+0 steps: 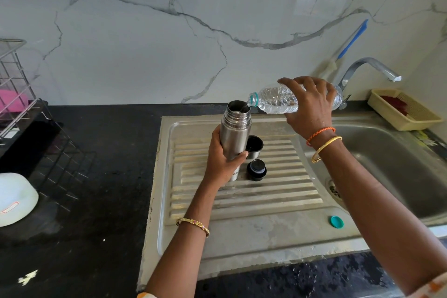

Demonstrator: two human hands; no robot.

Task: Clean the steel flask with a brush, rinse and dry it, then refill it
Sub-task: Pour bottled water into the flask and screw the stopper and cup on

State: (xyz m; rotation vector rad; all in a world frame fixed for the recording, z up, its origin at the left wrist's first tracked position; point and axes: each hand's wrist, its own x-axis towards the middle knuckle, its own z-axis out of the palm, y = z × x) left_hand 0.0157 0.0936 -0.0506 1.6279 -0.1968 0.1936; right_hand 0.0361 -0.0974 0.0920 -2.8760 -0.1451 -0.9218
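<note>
The steel flask (235, 128) stands upright on the ribbed drainboard (242, 201), its mouth open. My left hand (221, 161) grips its lower body. My right hand (310, 106) holds a clear plastic water bottle (275, 99) tipped sideways, its teal-ringed neck at the flask's mouth, water running in. Just right of the flask sit the flask's steel cup lid (254, 147), mouth up, and its black stopper (256, 170). The bottle's teal cap (336, 221) lies on the drainboard near the front right. A blue-handled brush (352, 40) leans against the wall behind the tap.
The sink basin (391, 167) with its drain lies to the right, under the steel tap (372, 68). A yellow tray (404, 109) sits at the back right. On the black counter at left stand a wire dish rack (21, 94) and a white bowl (14, 198).
</note>
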